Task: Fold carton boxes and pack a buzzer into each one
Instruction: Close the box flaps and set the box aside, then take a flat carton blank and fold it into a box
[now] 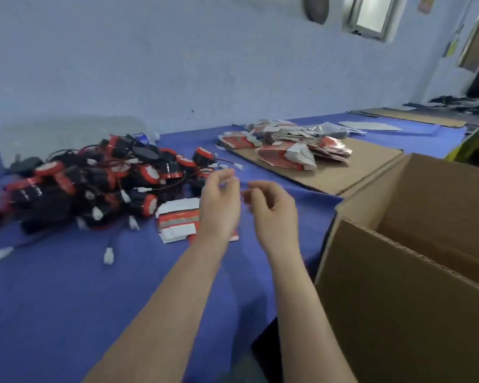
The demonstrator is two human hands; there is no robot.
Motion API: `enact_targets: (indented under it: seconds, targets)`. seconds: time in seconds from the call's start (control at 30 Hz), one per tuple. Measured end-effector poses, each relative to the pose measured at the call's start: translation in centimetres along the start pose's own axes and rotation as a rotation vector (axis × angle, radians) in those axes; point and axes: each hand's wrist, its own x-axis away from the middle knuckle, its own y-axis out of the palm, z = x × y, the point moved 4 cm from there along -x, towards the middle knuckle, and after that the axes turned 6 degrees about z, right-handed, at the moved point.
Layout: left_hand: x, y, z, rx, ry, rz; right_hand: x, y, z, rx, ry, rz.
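Buzzers [108,178] are piled at 10 o'clock on the blue surface [67,299], black-and-red with wires and white plugs trailing toward 7. A stack of flat cartons [288,150] lies at 1 o'clock on a cardboard sheet [357,167]. A big open corrugated box [398,299] crowds the 4 o'clock side. One flat carton [177,219] lies at centre, long axis roughly 9–3, partly hidden by the left wrist. Left hand [220,200] and right hand [271,208] are raised above it, close together, fingers curled. Too blurred to tell whether they pinch anything.
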Motion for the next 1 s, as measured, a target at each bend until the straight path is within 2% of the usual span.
enact_targets:
  seconds: [0.1, 0.2, 0.3, 0.37, 0.43, 0.5, 0.7, 0.8, 1.0]
  targets:
    - [-3.3, -7.9, -3.7, -0.164, -0.124, 0.209, 0.5, 7.7, 2.9, 0.157, 0.105, -0.222]
    - [-5.1, -13.3, -6.0, -0.277, -0.205, 0.316, 1.0, 13.4, 4.3, 0.241, 0.137, -0.369]
    - [-6.5, -15.3, -7.2, -0.301, -0.251, 0.3, 0.8, 17.0, 4.7, 0.372, 0.102, -0.413]
    - [-6.9, -15.1, -7.8, -0.317, -0.283, 0.251, -0.1, 17.7, 5.5, 0.593, 0.066, -0.376]
    - [-6.7, -14.0, -8.4, -0.404, -0.301, 0.164, -1.2, 16.7, 6.8, 0.795, 0.155, -0.329]
    - [-6.2, -12.4, -8.8, -0.481, -0.284, 0.056, -1.7, 15.2, 8.0, 0.876, 0.293, -0.305]
    - [-6.0, -9.8, -8.5, -0.48, -0.234, -0.091, -2.5, 13.8, 8.6, 0.773, 0.381, -0.243]
    - [-6.0, -9.6, -8.6, -0.454, -0.27, -0.103, -2.5, 13.4, 8.4, 0.705, 0.393, -0.211]
    - [-5.4, -9.0, -8.4, -0.454, -0.25, -0.081, -1.8, 13.3, 6.3, 0.417, 0.182, -0.076]
